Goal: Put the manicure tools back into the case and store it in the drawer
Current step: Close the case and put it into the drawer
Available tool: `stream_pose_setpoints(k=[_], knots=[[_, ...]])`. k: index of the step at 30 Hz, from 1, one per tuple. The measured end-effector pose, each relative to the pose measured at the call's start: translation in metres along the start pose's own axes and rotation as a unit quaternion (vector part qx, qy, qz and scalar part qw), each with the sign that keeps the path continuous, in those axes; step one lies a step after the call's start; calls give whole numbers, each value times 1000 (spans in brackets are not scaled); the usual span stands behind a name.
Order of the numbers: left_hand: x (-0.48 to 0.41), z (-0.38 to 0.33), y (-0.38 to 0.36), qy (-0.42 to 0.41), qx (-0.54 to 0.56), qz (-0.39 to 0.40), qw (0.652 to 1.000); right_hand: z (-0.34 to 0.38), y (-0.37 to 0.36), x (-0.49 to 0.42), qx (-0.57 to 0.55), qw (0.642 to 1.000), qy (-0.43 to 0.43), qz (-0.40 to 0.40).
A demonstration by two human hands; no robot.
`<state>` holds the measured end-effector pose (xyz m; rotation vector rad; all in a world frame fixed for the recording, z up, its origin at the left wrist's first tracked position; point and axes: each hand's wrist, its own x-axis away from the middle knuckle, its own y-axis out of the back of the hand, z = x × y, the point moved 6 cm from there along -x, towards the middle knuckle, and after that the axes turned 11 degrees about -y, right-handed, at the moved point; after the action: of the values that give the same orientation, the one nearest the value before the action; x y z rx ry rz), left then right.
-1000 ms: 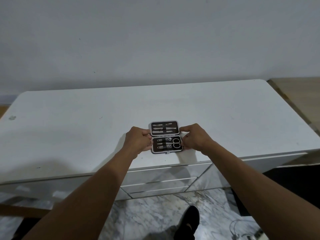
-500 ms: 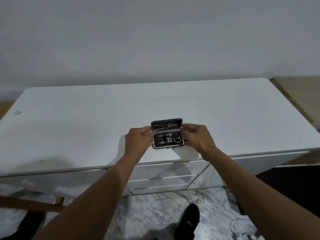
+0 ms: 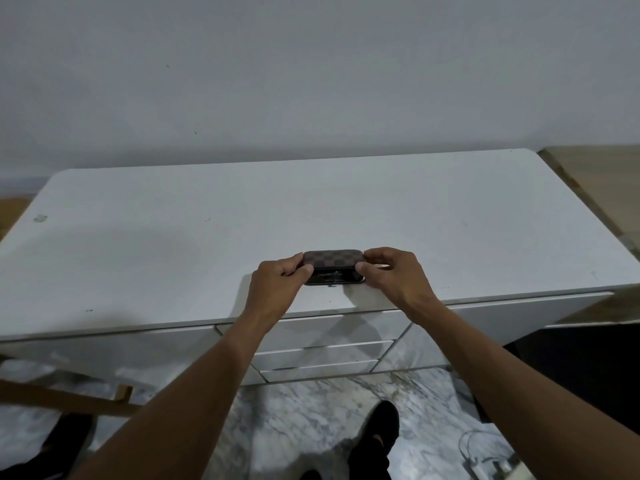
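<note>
Your left hand pinched the case's left end and your right hand its right end, thumbs in front and fingers curled over the checkered lid, which sat nearly closed with a thin gap showing. The case rested on the white desk near its 6 o'clock edge, directly above the closed drawers. Bare tabletop spread from 9 through 12 to 3 o'clock.
</note>
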<state>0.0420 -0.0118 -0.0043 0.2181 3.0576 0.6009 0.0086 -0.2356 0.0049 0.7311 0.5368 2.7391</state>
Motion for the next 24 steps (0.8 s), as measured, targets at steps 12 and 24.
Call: stream_pose_setpoints(k=[12, 24], knots=[[1, -5, -6, -84, -98, -15, 992, 8, -6, 6, 184, 978, 90, -45], [6, -11, -10, -105, -111, -33, 988, 12, -12, 9, 230, 965, 112, -58]])
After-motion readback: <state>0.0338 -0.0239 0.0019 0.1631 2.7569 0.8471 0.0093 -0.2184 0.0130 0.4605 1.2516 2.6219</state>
